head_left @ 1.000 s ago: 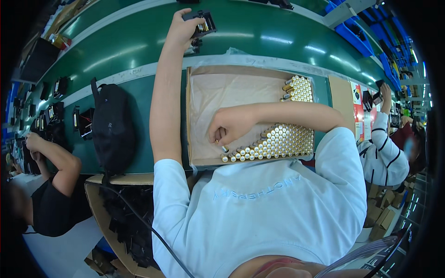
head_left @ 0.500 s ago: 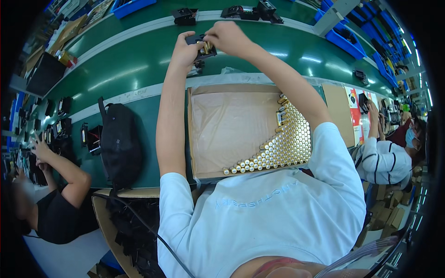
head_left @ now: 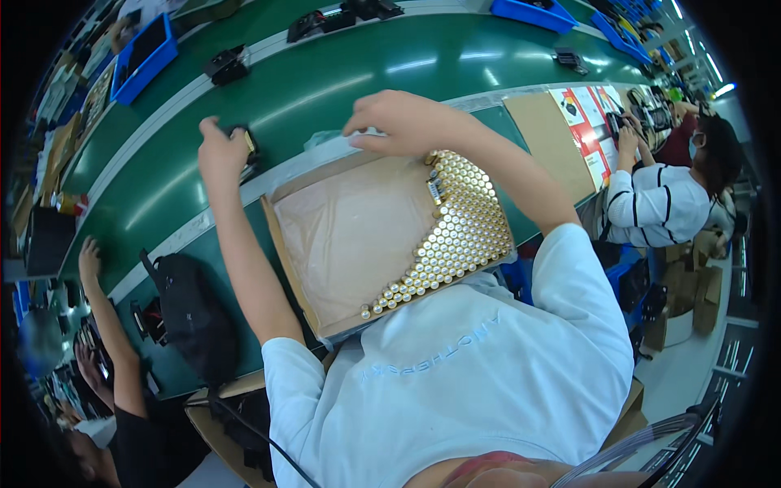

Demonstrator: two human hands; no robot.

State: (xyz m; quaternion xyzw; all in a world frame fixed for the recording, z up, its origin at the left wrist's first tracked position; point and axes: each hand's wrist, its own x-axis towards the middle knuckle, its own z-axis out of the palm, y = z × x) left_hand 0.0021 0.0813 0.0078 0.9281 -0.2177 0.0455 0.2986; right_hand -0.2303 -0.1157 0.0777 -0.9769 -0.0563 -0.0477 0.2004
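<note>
My left hand [head_left: 221,150] grips a small black device [head_left: 249,151] on the green belt, just beyond the left far corner of a shallow cardboard box [head_left: 281,244]. The box has a plastic liner, and many gold-topped cylindrical cells [head_left: 460,232] stand packed in its right part. My right hand [head_left: 405,122] hovers over the box's far edge near the topmost cells. Its fingers are curled down, and I cannot see whether they hold anything.
More black devices [head_left: 226,65] lie on the green conveyor [head_left: 325,89], with blue bins [head_left: 142,57] beyond. A black bag [head_left: 191,313] sits left of the box. A person's arm [head_left: 106,325] reaches in at left; another person [head_left: 667,199] works at right.
My right hand has left the black device and come back over the box's far edge. My left hand has stayed on the device.
</note>
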